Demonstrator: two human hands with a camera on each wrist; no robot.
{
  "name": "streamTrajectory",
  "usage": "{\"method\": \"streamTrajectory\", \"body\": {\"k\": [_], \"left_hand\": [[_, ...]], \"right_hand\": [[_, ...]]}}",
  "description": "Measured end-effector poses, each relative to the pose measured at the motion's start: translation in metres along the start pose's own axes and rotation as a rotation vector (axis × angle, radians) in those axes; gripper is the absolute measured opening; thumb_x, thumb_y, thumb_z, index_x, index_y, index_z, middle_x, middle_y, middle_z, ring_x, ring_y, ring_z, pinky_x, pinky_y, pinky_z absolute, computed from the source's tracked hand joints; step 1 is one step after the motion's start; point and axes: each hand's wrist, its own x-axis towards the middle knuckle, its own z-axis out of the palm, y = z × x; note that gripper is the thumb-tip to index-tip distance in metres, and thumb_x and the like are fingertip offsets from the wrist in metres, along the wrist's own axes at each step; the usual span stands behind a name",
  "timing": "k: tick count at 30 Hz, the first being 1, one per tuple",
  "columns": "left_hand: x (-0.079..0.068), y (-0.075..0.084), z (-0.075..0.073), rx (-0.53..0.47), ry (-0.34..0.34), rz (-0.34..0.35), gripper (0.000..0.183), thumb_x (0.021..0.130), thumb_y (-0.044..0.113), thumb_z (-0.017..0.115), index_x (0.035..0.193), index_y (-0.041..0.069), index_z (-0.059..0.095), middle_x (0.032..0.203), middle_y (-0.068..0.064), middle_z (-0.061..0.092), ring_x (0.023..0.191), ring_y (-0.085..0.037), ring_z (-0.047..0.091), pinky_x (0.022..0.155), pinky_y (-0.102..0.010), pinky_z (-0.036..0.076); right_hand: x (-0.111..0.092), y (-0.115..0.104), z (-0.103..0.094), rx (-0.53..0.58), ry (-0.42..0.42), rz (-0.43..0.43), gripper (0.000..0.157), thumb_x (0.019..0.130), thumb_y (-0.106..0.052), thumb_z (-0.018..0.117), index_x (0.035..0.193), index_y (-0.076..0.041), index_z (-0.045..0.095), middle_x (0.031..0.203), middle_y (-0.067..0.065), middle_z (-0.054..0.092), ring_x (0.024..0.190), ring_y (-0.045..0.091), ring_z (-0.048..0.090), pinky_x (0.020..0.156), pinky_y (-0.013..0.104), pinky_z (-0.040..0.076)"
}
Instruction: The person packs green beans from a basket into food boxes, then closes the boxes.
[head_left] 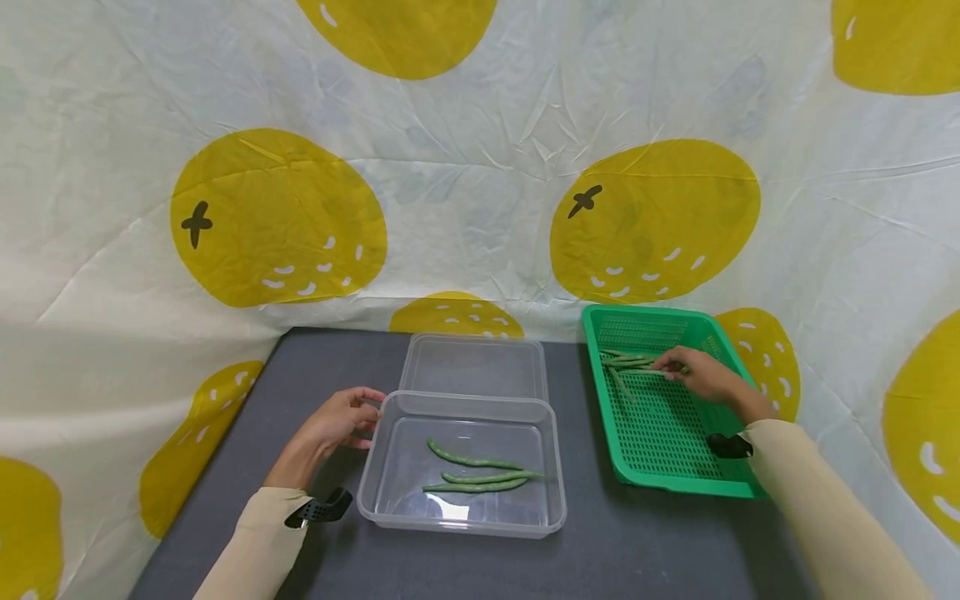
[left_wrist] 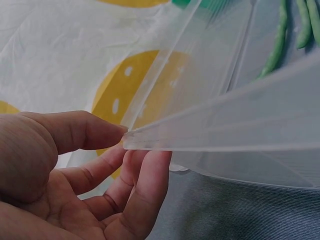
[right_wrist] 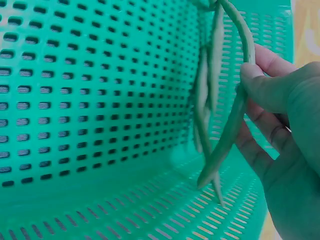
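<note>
My left hand (head_left: pixel 341 423) is at the far left corner of a clear plastic container (head_left: pixel 461 527). In the left wrist view its thumb lies on top of the rim and its fingers are under it, pinching the corner. Three green beans (head_left: pixel 474 461) lie lengthwise on the container's floor. Over on the right, my right hand (head_left: pixel 703 377) reaches into a green plastic basket (head_left: pixel 675 483). Between thumb and fingers it pinches a curved green bean (right_wrist: pixel 231 127). Several other beans (right_wrist: pixel 202 95) lie behind that one in the basket.
A clear plastic lid (head_left: pixel 476 367) lies flat behind the container, partly overlapped by its back rim. The grey tabletop (head_left: pixel 330 367) ends at a white cloth (head_left: pixel 465 225) with yellow fruit prints, which hangs behind and at both sides.
</note>
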Motion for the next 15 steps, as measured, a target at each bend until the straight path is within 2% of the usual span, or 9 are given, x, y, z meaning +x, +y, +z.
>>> {"method": "streamTrajectory", "body": {"k": [7, 15], "left_hand": [[0.0, 0.001, -0.001, 0.005, 0.002, -0.005, 0.042, 0.095, 0.01, 0.06, 0.135, -0.001, 0.054, 0.114, -0.022, 0.066, 0.093, -0.03, 0.068, 0.069, -0.04, 0.06], [0.001, -0.001, 0.0, 0.003, 0.005, -0.005, 0.042, 0.095, 0.01, 0.061, 0.135, -0.001, 0.054, 0.113, -0.022, 0.066, 0.091, -0.029, 0.068, 0.069, -0.04, 0.06]], "right_hand": [[-0.001, -0.015, -0.01, 0.014, 0.029, -0.041, 0.025, 0.101, 0.0, 0.056, 0.126, -0.002, 0.062, 0.121, 0.015, 0.062, 0.107, 0.032, 0.06, 0.088, 0.049, 0.052], [0.003, -0.038, -0.015, 0.121, 0.043, -0.114, 0.028, 0.103, -0.014, 0.059, 0.13, -0.008, 0.064, 0.122, 0.01, 0.064, 0.107, 0.023, 0.06, 0.088, 0.034, 0.053]]}}
